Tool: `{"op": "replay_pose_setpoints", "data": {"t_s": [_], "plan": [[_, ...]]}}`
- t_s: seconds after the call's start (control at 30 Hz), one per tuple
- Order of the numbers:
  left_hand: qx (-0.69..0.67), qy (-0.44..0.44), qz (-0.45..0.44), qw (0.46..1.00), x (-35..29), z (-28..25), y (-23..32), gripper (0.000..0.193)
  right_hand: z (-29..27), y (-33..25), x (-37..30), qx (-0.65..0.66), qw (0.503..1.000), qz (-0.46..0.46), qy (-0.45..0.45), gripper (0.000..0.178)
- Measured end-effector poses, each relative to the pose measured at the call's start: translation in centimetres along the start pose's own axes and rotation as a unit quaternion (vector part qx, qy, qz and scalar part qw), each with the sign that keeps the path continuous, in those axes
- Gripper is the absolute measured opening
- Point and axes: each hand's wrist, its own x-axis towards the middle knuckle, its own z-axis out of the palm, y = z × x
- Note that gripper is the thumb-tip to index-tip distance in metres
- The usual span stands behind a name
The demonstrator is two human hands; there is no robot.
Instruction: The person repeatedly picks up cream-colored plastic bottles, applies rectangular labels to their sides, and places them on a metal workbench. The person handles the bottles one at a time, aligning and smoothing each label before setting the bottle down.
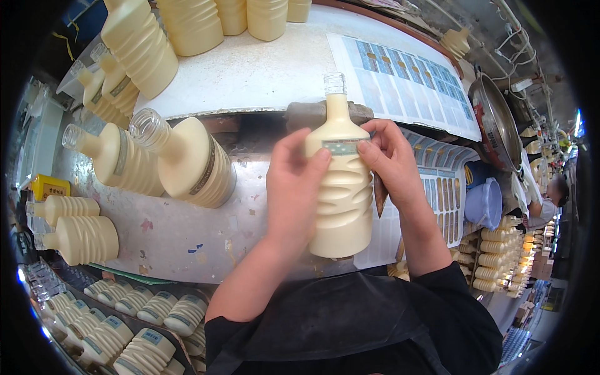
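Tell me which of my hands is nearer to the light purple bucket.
Right. Your right hand is at the bottle's right side, toward the bucket; your left hand is at the bottle's left side, farther away.

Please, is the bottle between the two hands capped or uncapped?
The cream bottle is uncapped: its clear neck shows bare, with no cap on it.

Satiny, smooth bottle [340, 215], glassy mouth [334, 82]
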Motion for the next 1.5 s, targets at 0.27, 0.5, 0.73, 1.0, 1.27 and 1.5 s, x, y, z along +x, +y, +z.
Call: {"op": "replay_pose_setpoints", "data": {"t_s": [0.27, 0.5, 0.73, 1.0, 1.27, 1.5], "plan": [[0.0, -0.002, -0.005, 1.0, -0.1, -0.2, 0.1, 0.044, 0.1, -0.1, 0.0, -0.008, 1.0, 0.0, 0.002, 0.038], [0.006, 0.004, -0.017, 1.0, -0.7, -0.5, 0.9, 0.049, -0.6, 0.0, -0.2, 0.115, 0.993, 0.038, -0.009, 0.027], [0.207, -0.063, 0.064, 0.974, -2.1, -1.7, -0.7, 0.072, -2.4, 2.9, -1.2, 0.151, 0.973, 0.14, -0.107, 0.035], [0.126, -0.061, -0.023, 0.99, -1.9, -0.2, 0.6, 0.068, -2.3, -0.9, -2.9, 0.014, 0.994, 0.034, -0.106, 0.037], [0.075, -0.109, -0.038, 0.991, -1.4, 0.2, 0.5, 0.067, -2.1, -0.7, -3.1, -0.041, 0.991, -0.089, -0.092, 0.041], [0.158, -0.061, 0.018, 0.985, -2.0, 1.4, 0.2, 0.067, -2.3, 1.0, -2.1, 0.11, 0.985, 0.031, -0.131, 0.045]]}}
